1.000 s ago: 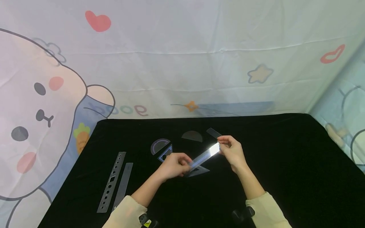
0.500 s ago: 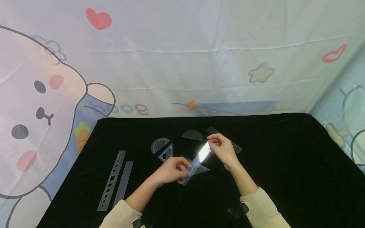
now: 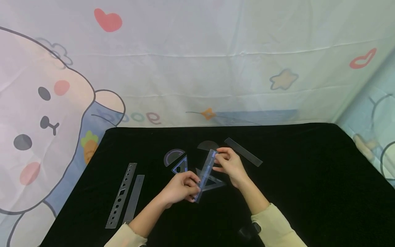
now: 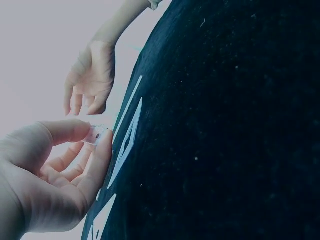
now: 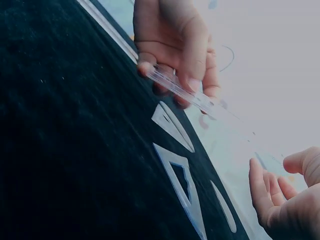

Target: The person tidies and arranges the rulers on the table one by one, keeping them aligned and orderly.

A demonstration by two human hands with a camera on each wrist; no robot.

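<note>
My left hand [image 3: 180, 187] grips the lower end of a clear ruler [image 3: 205, 173] with blue markings, held slanting above the black cloth. In the left wrist view, thumb and fingertips pinch its end. My right hand [image 3: 230, 166] is at the ruler's upper end, fingertips right at its edge; in the right wrist view the thumb and fingers of that hand [image 5: 290, 205] are spread apart. Behind the ruler lies a clear set square [image 3: 216, 185], partly covered by it. A smaller blue-edged set square [image 3: 184, 162] lies just beyond my left hand.
A purple-marked protractor [image 3: 173, 156] and a plain clear protractor [image 3: 208, 145] lie farther back. Another clear ruler [image 3: 243, 152] lies slanted at the back right. On the left lie a stencil ruler [image 3: 121, 199] with cut-out shapes and a plain ruler [image 3: 134, 196]. A printed curtain [image 3: 197, 68] hangs behind.
The ruler has swung to a steeper slant and lost its bright glare. My right hand has moved left with its upper end, uncovering the back right ruler; my left hand has lowered slightly.
</note>
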